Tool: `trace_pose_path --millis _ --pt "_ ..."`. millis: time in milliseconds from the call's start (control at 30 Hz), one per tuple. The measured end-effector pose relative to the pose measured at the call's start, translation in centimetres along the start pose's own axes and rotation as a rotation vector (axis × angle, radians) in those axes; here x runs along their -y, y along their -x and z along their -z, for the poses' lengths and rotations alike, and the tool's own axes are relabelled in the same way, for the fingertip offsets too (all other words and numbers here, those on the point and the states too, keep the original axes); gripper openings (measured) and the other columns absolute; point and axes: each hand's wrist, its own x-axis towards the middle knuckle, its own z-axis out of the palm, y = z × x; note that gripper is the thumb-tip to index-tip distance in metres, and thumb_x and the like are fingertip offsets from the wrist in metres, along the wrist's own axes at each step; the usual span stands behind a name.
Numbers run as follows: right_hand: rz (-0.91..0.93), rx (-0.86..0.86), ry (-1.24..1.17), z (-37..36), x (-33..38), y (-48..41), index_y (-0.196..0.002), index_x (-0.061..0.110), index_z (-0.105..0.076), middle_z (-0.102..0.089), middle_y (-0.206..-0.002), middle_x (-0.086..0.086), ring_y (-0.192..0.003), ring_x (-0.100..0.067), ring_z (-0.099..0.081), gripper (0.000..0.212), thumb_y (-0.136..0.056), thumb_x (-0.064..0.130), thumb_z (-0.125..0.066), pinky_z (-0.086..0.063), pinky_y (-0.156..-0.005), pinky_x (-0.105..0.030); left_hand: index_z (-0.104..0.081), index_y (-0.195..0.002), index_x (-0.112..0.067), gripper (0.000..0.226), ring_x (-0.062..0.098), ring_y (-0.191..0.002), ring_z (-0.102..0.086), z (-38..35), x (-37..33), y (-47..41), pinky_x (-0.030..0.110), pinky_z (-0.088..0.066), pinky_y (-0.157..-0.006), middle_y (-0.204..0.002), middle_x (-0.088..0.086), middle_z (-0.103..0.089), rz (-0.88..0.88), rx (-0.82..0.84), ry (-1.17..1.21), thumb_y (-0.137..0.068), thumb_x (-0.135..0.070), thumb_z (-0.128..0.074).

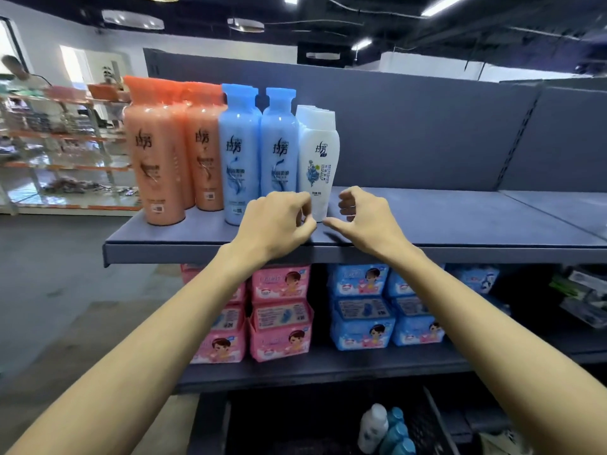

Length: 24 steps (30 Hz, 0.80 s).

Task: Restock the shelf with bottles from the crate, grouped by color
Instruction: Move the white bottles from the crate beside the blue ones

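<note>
Left hand (279,224) and right hand (364,218) are hovering loosely curled, gripping nothing, flanking the white bottle (317,159) standing between them on the shelf (443,224). Recommended: squaring it against the blue bottles (279,149) beyond the left hand.

- A dark ceiling (394,24) carries bright strip lights (440,4) and round hanging lamps (131,19).
- White walls (42,31) close the back left, with a bright opening (74,67) in them.
- The floor (49,257) is grey.
- An orange-edged rack (65,136) stands far left, with a blurred person (19,73) behind it.
</note>
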Motion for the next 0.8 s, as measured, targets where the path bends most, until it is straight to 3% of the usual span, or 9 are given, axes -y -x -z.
trace_pose_path --millis 367,500,700,800 --pt "0.149 -0.077 -0.011 1.7 -1.3 9.0 -0.110 0.015 -0.063 -0.067 -0.095 0.003 -0.079 -0.013 -0.064 0.034 -0.081 0.022 -0.079 -0.055 -0.078 -0.034 -0.056 -0.084 -0.022 0.019 0.020 -0.067 -0.058 -3.4 -4.2 6.4 0.036 -0.045 -0.052 -0.073 -0.005 -0.057 -0.267 -0.010 0.062 -0.083 -0.039 -0.047" --pt "0.117 0.033 0.019 -0.4 -5.6 13.0 -0.116 0.017 -0.060 -0.068 -0.099 0.004 -0.088 -0.010 -0.065 0.037 -0.083 0.022 -0.076 -0.055 -0.083 -0.037 -0.055 -0.083 -0.024 0.011 0.019 -0.064 -0.059 -8.2 -5.1 9.2 0.028 -0.039 -0.049 -0.071 -0.006 -0.057 -0.243 0.105 0.065 -0.081 -0.035 -0.055" --pt "0.000 0.261 0.087 -3.8 -13.2 16.4 -0.122 0.016 -0.057 -0.067 -0.105 -0.001 -0.096 -0.017 -0.065 0.041 -0.087 0.028 -0.074 -0.054 -0.085 -0.038 -0.052 -0.081 -0.023 0.014 0.024 -0.074 -0.062 -15.4 -6.1 12.2 0.033 -0.046 -0.057 -0.075 -0.004 -0.060 -0.104 0.332 0.079 -0.082 -0.037 -0.054" --pt "-0.061 0.374 0.109 -5.7 -16.6 17.9 -0.125 0.016 -0.056 -0.066 -0.108 -0.003 -0.099 -0.019 -0.064 0.044 -0.088 0.031 -0.073 -0.054 -0.085 -0.038 -0.055 -0.086 -0.023 0.011 0.025 -0.078 -0.063 -18.7 -6.7 14.2 0.031 -0.036 -0.056 -0.080 -0.003 -0.062 -0.065 0.418 0.078 -0.084 -0.034 -0.055"
